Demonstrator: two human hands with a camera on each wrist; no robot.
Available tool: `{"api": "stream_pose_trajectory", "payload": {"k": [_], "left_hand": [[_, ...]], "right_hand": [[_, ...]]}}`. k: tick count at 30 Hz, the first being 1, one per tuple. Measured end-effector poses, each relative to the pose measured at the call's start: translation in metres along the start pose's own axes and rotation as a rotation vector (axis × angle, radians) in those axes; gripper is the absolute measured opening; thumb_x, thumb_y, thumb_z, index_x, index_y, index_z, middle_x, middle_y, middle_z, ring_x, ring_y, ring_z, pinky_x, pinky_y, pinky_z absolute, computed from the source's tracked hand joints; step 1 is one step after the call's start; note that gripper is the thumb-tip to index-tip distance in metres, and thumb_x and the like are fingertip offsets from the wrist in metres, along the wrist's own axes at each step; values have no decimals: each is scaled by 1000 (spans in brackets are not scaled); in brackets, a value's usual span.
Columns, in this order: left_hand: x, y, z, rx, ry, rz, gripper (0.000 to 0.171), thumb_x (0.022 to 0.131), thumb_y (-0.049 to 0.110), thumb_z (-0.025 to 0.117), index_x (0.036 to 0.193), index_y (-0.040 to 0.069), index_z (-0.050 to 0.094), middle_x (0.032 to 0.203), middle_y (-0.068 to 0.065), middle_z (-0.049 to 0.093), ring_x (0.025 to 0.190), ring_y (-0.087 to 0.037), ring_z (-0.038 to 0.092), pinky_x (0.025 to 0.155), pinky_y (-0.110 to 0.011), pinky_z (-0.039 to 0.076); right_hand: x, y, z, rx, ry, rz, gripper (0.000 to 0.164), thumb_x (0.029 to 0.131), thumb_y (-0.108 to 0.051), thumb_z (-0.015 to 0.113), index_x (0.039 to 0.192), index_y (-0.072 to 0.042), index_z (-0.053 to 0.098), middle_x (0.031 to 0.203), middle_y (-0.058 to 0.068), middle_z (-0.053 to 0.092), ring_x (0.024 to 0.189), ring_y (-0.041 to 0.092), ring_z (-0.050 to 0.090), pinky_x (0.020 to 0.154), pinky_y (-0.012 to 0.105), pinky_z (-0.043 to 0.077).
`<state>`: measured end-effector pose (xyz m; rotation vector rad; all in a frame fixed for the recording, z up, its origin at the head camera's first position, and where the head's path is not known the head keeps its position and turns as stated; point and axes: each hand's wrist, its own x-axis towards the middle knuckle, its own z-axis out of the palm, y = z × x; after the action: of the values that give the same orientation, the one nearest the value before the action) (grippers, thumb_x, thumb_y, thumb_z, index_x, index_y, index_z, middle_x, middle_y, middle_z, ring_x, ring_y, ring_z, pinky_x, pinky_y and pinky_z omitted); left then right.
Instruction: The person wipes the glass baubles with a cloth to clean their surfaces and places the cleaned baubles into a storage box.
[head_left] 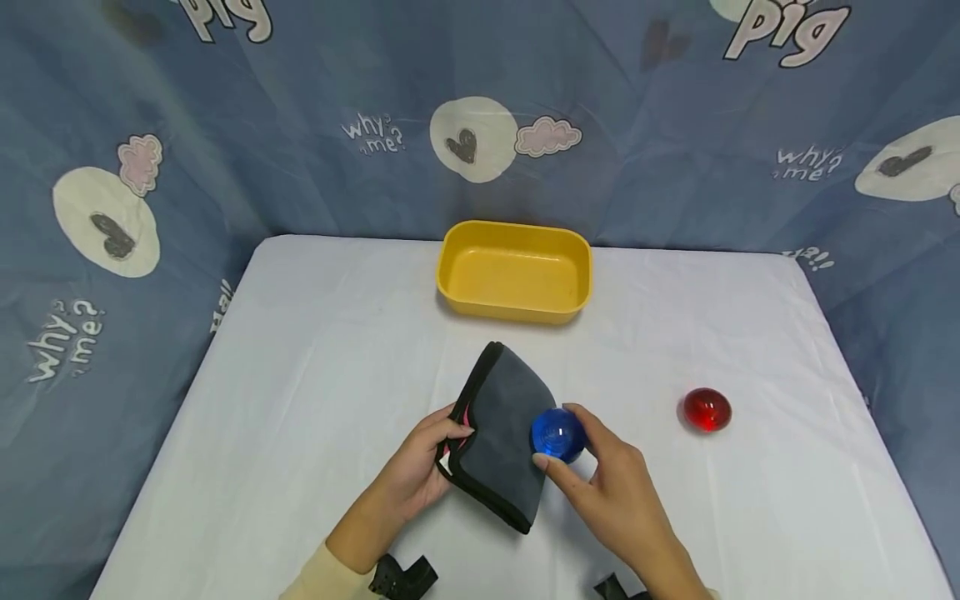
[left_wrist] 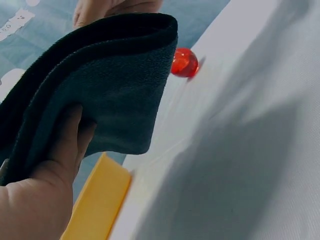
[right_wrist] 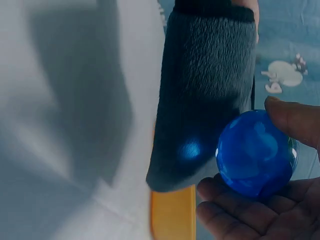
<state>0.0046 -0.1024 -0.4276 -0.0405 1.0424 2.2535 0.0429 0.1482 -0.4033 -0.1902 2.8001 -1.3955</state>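
My left hand (head_left: 418, 460) grips a folded dark grey cloth piece (head_left: 510, 417) with black edging, its thumb over the near fold. Bits of pink and white show inside the fold. My right hand (head_left: 617, 482) pinches a see-through blue ball (head_left: 558, 435) between thumb and fingers, close against the grey cloth's right side. Seen from the right wrist, the blue ball (right_wrist: 255, 152) sits between thumb and curled fingers and casts a blue glint on the cloth (right_wrist: 200, 100). In the left wrist view the cloth (left_wrist: 120, 90) hides part of the right hand.
A yellow rectangular tub (head_left: 514, 315) stands at the table's back edge, beyond the cloth. A shiny red ball (head_left: 707, 410) lies on the white tablecloth (head_left: 765, 500) to the right. A blue printed curtain (head_left: 337, 192) hangs round the table.
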Motion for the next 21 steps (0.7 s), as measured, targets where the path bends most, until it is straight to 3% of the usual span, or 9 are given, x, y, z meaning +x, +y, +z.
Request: {"api": "stream_pose_trajectory", "payload": {"k": [4, 7, 13, 17, 21], "left_hand": [[0, -1, 2, -12, 19, -7, 58, 103, 2, 37, 157, -13, 21, 143, -9, 51, 128, -17, 56, 106, -30, 50], [0, -2, 4, -20, 22, -19, 58, 108, 12, 36, 159, -9, 18, 146, -8, 48, 130, -16, 54, 109, -31, 47], [-1, -4, 7, 6, -4, -4, 66, 113, 33, 40, 162, -5, 17, 145, -2, 50, 131, -13, 54, 111, -31, 44], [1, -6, 8, 42, 0, 6, 57, 109, 17, 51, 153, -11, 29, 138, -7, 56, 126, -17, 59, 107, -32, 48], [2, -7, 10, 69, 30, -11, 57, 96, -1, 53, 147, -15, 30, 138, -15, 53, 126, -22, 58, 106, -33, 50]], "right_hand": [[0, -2, 4, -1, 7, -32, 61, 88, -33, 87, 139, -9, 63, 126, 2, 72, 100, 11, 66, 89, 44, 60], [1, -2, 6, -12, 18, -78, 60, 87, -30, 88, 138, -8, 63, 123, 0, 72, 85, 11, 61, 77, 37, 59], [2, -5, 8, -61, 50, -147, 66, 86, -29, 89, 139, -2, 61, 128, 7, 71, 71, 10, 53, 65, 27, 52], [3, -9, 8, -135, 63, -163, 71, 85, -31, 90, 141, 0, 59, 133, 12, 69, 92, 16, 70, 82, 35, 61], [3, -11, 9, -199, 65, -185, 74, 83, -30, 91, 142, 1, 58, 134, 15, 68, 117, 28, 69, 93, 43, 58]]}}
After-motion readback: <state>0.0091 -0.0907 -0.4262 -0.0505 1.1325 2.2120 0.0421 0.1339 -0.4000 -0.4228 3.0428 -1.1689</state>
